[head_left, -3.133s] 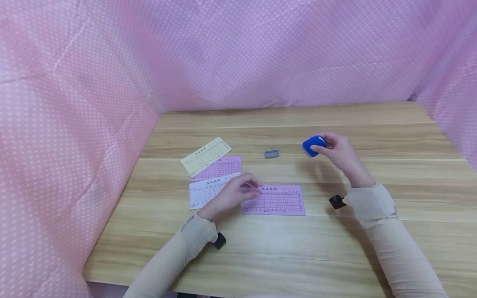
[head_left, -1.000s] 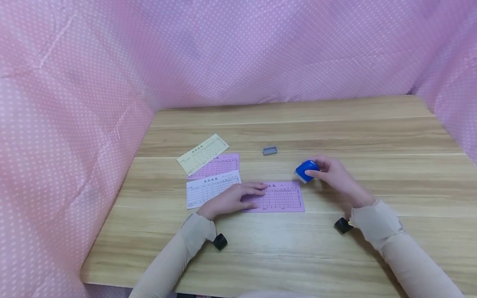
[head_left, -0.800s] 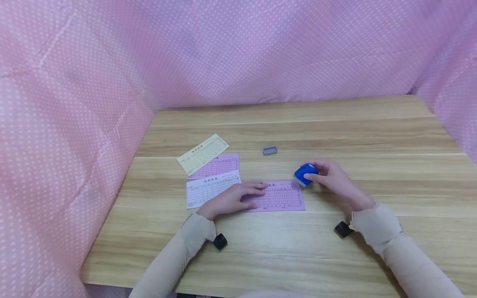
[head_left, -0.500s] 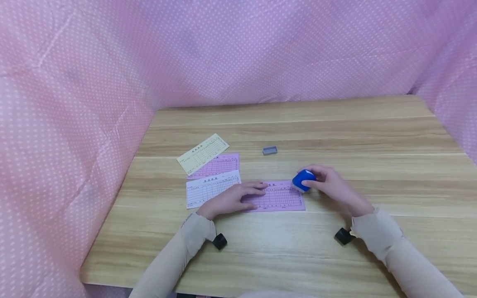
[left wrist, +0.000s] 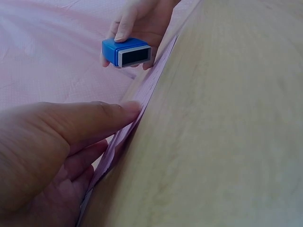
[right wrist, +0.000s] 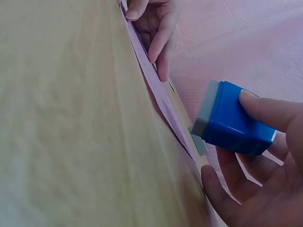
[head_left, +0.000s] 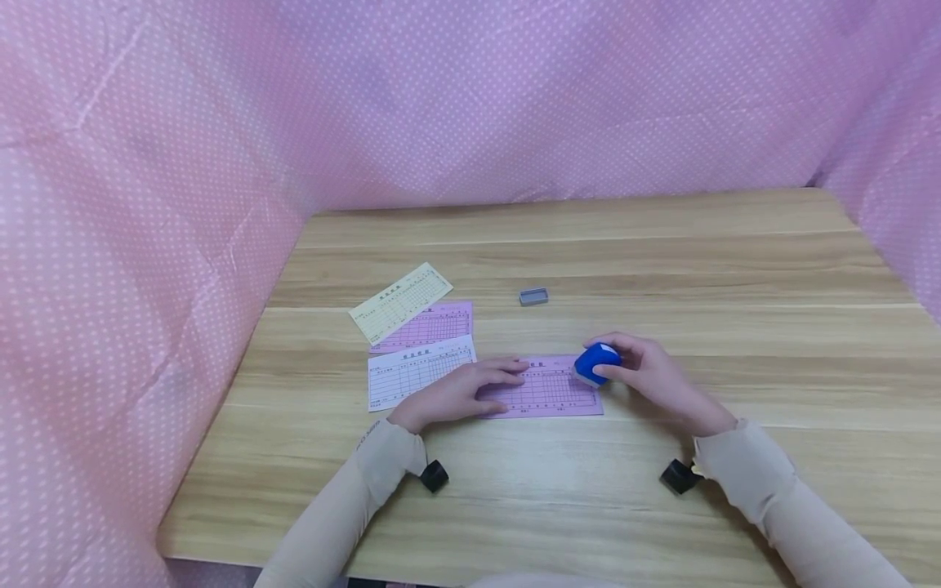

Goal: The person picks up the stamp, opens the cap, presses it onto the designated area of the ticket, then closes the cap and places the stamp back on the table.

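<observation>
My left hand (head_left: pixel 465 392) rests on the left part of a pink printed form (head_left: pixel 544 396), its fingers spread flat. In the left wrist view the thumb (left wrist: pixel 109 116) presses near the form's front edge. My right hand (head_left: pixel 657 380) pinches a blue stamp (head_left: pixel 597 363) between thumb and fingers. The stamp hovers over the upper right part of the pink form, apart from it. Its dark rectangular face shows in the left wrist view (left wrist: pixel 135 56). A small grey stamp cap (head_left: pixel 533 296) lies on the table behind the form.
Left of my left hand a white form (head_left: pixel 397 382) lies partly under the wrist. Behind it are a second pink form (head_left: pixel 441 327) and a yellow form (head_left: pixel 400 302) overlapping it. The wooden table (head_left: pixel 735 269) is bordered by pink dotted cloth (head_left: pixel 515 98).
My right hand has brought the stamp left and toward me, from behind the pink form to over its right part. My left hand has flattened onto the form and stayed there.
</observation>
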`<state>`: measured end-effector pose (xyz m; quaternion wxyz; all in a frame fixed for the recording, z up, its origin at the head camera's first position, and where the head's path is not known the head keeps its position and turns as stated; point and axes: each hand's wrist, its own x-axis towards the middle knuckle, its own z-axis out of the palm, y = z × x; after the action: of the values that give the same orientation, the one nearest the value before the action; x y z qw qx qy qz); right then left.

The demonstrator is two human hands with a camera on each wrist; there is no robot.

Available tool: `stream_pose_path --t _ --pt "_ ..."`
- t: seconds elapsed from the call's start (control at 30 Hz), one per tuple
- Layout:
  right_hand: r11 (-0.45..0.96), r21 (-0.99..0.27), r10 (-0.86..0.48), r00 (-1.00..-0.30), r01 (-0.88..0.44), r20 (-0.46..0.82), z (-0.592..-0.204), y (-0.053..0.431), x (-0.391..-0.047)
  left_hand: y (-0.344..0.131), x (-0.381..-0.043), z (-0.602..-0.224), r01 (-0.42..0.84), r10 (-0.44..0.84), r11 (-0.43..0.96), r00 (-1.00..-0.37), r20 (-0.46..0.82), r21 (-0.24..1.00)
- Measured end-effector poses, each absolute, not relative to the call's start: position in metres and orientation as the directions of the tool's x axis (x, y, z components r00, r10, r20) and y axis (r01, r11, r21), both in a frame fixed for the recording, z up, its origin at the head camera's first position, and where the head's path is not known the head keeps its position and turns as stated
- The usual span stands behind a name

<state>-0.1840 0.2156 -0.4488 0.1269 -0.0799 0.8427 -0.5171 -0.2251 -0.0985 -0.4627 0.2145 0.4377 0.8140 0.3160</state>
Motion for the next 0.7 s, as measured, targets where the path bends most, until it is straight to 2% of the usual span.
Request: stream_pose_path --t 0.43,0.7 --pt "0.476 -0.877 -0.255 -0.965 -0.066 -0.065 -0.4519 0.2122 -0.1802 -0.0988 -0.2251 -0.4624 0.595 0.852 0.422 -0.519 -0.074 0.684" --pt "0.487 -0.872 -0.199 -0.978 -0.043 -0.063 -0.4491 0.212 -0.1787 -0.0978 -0.226 -0.4617 0.593 0.855 0.418 -0.514 -0.076 0.689"
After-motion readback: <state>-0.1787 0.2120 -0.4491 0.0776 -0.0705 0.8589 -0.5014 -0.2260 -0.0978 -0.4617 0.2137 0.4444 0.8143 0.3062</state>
